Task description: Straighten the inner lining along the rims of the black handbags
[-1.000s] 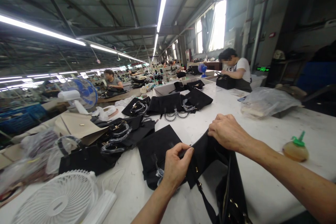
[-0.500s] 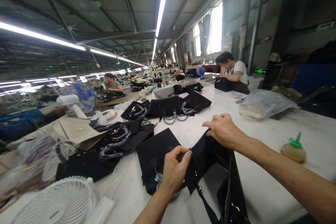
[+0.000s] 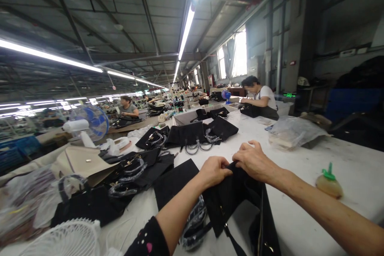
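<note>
A black handbag (image 3: 222, 200) stands before me at the table's front, its zipped mouth and gold hardware toward the lower right. Both hands pinch its top edge close together. My left hand (image 3: 214, 170) grips the edge between thumb and fingers, while my right hand (image 3: 252, 160) is closed on it just to the right. The fingertips partly hide the fabric between them. Under my left forearm are handles wrapped in clear plastic (image 3: 195, 224), next to another black bag (image 3: 174, 182) lying flat.
Several black handbags (image 3: 186, 134) lie across the white table (image 3: 300, 176). At right are a round bottle with a green nozzle (image 3: 329, 184) and a clear plastic bag (image 3: 295, 132). A white fan (image 3: 63, 242) stands at lower left. A co-worker (image 3: 261, 100) sits at the far side.
My left hand has moved up and right along the bag's edge, now beside my right hand. My right hand's fingers have closed in on the edge. The view has shifted slightly.
</note>
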A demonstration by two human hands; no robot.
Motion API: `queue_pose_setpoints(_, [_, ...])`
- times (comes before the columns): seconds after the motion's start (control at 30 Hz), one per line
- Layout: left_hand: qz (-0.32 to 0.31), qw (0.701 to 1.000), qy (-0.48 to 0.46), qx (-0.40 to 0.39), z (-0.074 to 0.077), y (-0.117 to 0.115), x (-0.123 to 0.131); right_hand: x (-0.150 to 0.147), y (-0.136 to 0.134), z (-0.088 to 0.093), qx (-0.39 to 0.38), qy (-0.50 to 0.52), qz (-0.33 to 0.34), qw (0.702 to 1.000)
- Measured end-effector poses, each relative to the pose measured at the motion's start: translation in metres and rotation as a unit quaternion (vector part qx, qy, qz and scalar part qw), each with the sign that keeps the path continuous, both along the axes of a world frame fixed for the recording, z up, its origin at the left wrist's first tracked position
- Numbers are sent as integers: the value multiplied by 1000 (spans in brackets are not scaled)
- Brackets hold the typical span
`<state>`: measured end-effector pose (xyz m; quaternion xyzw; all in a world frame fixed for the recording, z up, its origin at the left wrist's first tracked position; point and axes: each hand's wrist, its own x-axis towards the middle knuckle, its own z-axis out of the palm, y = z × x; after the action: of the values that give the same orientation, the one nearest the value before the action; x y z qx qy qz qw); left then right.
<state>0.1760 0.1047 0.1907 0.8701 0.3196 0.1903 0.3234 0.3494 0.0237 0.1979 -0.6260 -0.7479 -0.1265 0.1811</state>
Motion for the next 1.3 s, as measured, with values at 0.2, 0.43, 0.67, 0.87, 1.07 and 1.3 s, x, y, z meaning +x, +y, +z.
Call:
queue_pose_setpoints(0.2, [11, 1000, 5, 15, 0, 2, 2, 8, -7, -3, 26, 4, -40, 999])
queue_pose_setpoints(0.43, [-26, 1000, 11, 11, 3, -6, 2, -2, -11, 7, 10, -23, -51, 998])
queue_pose_setpoints(0.67, [-45, 999, -9, -16, 0, -6, 5, -1, -9, 8, 10, -53, -80, 995])
queue_pose_setpoints(0.87, [-60, 995, -11, -78, 2, 4, 6, 4, -6, 6, 6, -62, -44, 997])
queue_pose_setpoints(1.07, [-62, 997, 23, -45, 8, 4, 21, 6, -2, 3, 18, -74, -19, 997])
queue_pose_setpoints(1.3, [-13, 990, 63, 128, 12, -4, 37, 7, -3, 2, 25, -62, -22, 998])
